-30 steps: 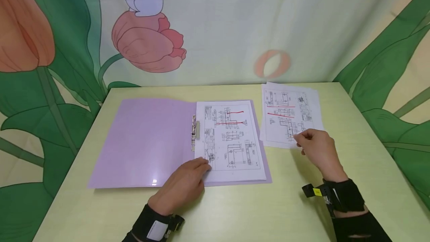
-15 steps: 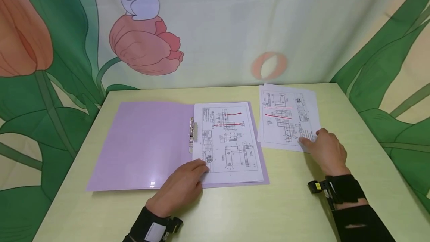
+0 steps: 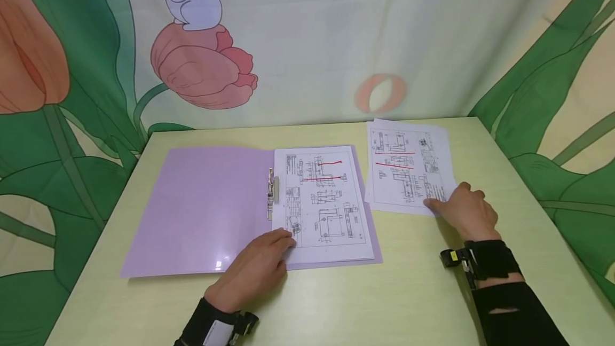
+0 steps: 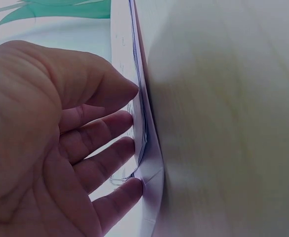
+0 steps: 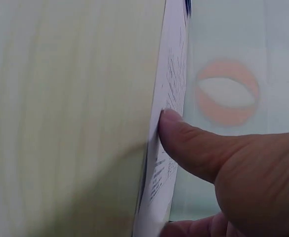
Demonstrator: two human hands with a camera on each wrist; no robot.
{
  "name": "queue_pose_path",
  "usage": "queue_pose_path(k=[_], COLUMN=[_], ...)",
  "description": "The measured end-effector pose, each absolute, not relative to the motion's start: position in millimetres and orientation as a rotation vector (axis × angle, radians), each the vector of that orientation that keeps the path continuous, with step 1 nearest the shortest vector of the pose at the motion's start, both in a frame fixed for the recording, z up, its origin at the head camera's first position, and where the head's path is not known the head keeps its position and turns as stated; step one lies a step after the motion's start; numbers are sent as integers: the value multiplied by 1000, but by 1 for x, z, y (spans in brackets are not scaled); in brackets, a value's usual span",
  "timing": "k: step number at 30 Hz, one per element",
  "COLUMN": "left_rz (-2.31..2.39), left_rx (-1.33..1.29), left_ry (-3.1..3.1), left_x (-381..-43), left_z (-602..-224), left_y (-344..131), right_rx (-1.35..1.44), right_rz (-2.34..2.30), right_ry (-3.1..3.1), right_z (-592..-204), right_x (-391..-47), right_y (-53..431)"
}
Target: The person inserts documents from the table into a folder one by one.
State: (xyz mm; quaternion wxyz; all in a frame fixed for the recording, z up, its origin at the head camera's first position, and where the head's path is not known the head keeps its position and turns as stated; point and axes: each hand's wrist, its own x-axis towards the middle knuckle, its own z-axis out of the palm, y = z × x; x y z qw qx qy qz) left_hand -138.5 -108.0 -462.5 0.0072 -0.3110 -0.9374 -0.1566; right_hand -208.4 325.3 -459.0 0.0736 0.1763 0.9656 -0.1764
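Observation:
In the head view a purple ring-binder folder (image 3: 202,207) lies spread on the table. Its metal clip (image 3: 274,191) is at the spine, beside a stack of printed drawings (image 3: 355,247) with red lines. My left hand (image 3: 254,266) rests on the stack's near left corner. The left wrist view shows its fingers (image 4: 107,160) reaching over the papers, thumb at the edge. To the right lie loose drawing sheets (image 3: 408,148), also red-lined. My right hand (image 3: 471,212) touches their near right corner, its thumb (image 5: 184,138) extended on the paper and the other fingers along the right side.
The pale wooden table (image 3: 331,303) runs back to a printed curtain (image 3: 307,41) with flowers and leaves. Black straps with small cameras sit on both wrists. The loose sheets lie close beside the folder's right edge.
My right hand has moved slightly right, from fingertips gathered over the loose sheets to thumb and fingers spread at their corner. My left hand stays on the folder's stack.

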Motion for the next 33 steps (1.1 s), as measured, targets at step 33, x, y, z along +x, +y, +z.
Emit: queue_pose_path(k=[33], left_rz=[-465], left_rx=[-995], left_ry=[-2930], left_x=[-139], left_z=[-464], left_y=[-109], right_rx=[533], right_rz=[-807], right_ry=[2896], right_z=[-443], right_x=[-208], right_y=[336])
